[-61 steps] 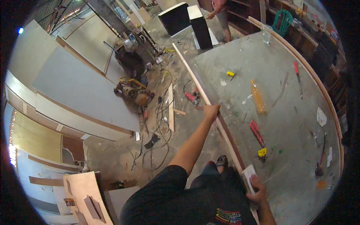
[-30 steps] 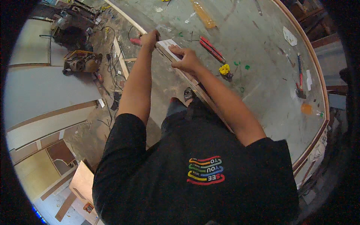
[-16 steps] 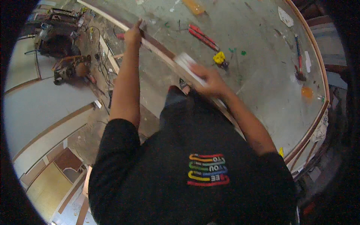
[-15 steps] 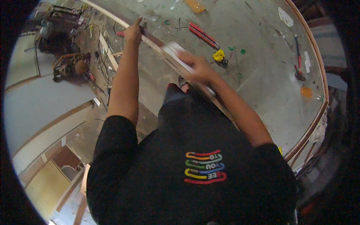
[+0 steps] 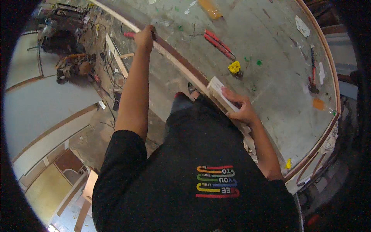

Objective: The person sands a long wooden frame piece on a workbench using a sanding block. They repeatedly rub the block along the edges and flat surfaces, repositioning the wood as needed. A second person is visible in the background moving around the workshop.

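A person in a black T-shirt (image 5: 185, 154) stands over a long wooden strip (image 5: 176, 61), which lies along the near left edge of a grey-green table (image 5: 278, 77). The left hand (image 5: 144, 38) is wrapped around the strip well up its length. The right hand (image 5: 239, 106) grips a pale block (image 5: 215, 84) between thumb and fingers, against the strip near the waist; just how the two faces meet is hidden.

The step looks like rubbing the block along the strip. Another stroke would call for a steady left hand and the block kept flat and in line.

The strip's long axis slants from the upper left, away from the person, down to the lower right beside the body. Its far end runs out of view; its near end is hidden. The block's length follows much the same slant. Farther across the table lie a red tool (image 5: 218, 43) and a hammer (image 5: 312, 73).
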